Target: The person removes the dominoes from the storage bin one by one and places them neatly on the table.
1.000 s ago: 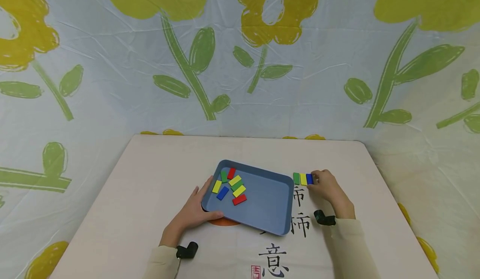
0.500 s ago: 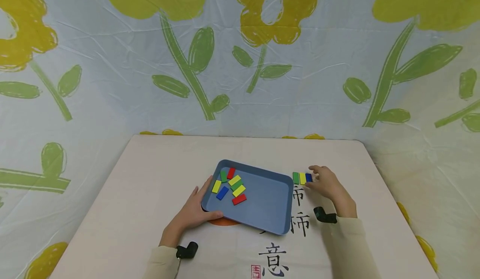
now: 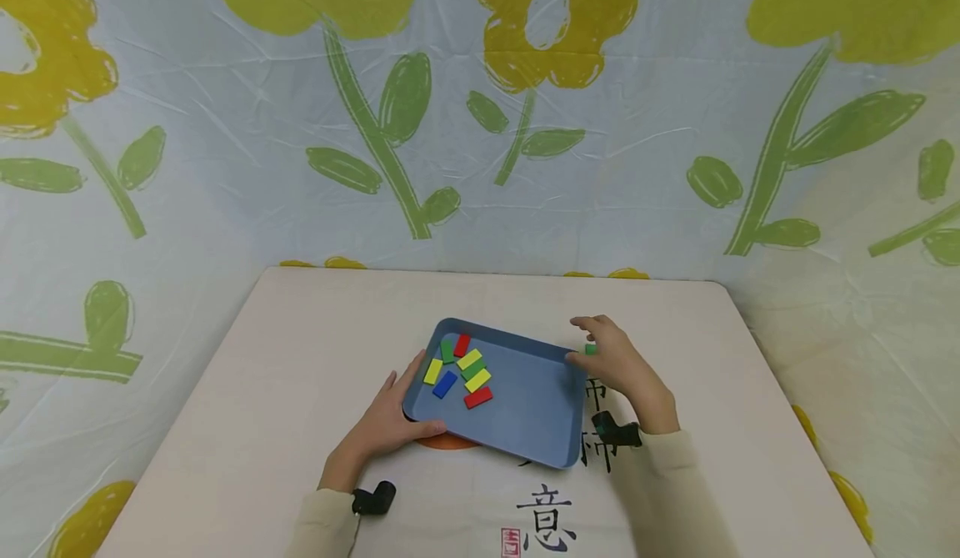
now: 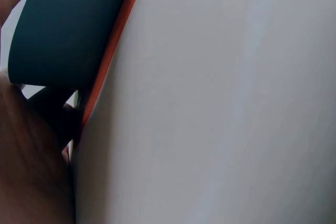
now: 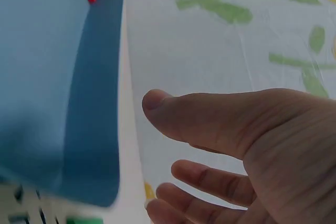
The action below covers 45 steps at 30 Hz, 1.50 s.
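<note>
Blue plastic is what your left hand (image 3: 390, 424) holds: you grip the near left corner of the tray (image 3: 525, 424), thumb on the rim and fingers under it. The tray sits in the middle of the table (image 3: 300, 349).

Inside the tray, at its far left end, count 7 little blocks: 2 red blocks (image 3: 477, 397), 2 green blocks (image 3: 447, 351), 2 yellow blocks (image 3: 433, 371) and 1 blue block (image 3: 444, 384). They lie close together, some touching.

Your right hand (image 3: 611, 362) is at the far right corner of the tray, fingers spread loose and holding nothing. Just past that corner, on the table, 1 more green block (image 3: 591, 348) peeks out from behind your fingers.

The right wrist view shows your bare palm (image 5: 273, 150) with nothing in it, which the head view cannot. The left wrist view shows the tray's underside (image 4: 63, 30) lifted a little above an orange patch (image 4: 107, 51) on the table cloth. Only the head view lets you count the blocks.
</note>
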Each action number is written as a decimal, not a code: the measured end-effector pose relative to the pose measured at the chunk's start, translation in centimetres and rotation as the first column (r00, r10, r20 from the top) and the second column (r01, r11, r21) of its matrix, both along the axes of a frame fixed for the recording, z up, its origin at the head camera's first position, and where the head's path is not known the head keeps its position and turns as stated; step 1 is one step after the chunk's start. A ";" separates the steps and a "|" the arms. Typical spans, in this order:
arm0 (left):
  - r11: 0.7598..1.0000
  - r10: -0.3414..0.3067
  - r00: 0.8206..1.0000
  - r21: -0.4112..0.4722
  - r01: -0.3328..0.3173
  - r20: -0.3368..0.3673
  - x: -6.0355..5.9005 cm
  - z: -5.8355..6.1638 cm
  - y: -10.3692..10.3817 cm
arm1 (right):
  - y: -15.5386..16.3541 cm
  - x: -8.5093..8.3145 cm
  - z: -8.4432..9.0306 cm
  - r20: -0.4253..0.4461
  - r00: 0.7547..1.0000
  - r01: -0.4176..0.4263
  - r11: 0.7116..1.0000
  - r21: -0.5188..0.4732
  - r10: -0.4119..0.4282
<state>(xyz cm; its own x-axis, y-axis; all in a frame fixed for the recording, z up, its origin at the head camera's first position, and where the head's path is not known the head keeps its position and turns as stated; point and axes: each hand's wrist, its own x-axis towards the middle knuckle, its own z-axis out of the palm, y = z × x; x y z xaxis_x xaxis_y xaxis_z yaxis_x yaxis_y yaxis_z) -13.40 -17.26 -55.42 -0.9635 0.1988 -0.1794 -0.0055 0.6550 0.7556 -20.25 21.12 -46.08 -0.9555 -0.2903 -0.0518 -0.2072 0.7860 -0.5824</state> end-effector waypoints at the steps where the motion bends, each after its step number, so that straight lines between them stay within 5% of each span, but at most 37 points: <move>1: 1.000 -0.001 1.000 0.001 0.001 0.000 0.0 0.0 0.0 | -0.7 0.1 0.0 0.002 1.000 -0.011 1.000 -0.005 0.011; 13: 1.000 -0.006 1.000 -0.007 0.006 0.000 -0.4 0.3 0.2 | -8.1 1.0 -2.2 0.015 0.985 -0.174 0.984 0.036 0.174; 27: 1.000 -0.010 1.000 -0.005 0.010 -0.002 -0.4 0.1 0.1 | -10.7 1.0 -3.5 0.038 0.932 -0.362 0.932 0.017 0.361; 45: 1.000 -0.011 1.000 -0.007 0.011 -0.012 -0.1 -0.2 -0.2 | -8.7 1.4 -3.8 0.035 0.958 -0.287 0.957 0.044 0.286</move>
<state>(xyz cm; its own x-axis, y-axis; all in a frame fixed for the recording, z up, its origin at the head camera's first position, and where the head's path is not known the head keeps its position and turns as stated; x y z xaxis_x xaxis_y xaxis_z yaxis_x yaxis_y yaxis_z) -13.53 -17.43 -55.61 -0.9633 0.2083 -0.1692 0.0108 0.6602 0.7510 -18.89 12.39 -49.92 -0.8306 -0.5483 -0.0977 -0.4122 0.7231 -0.5544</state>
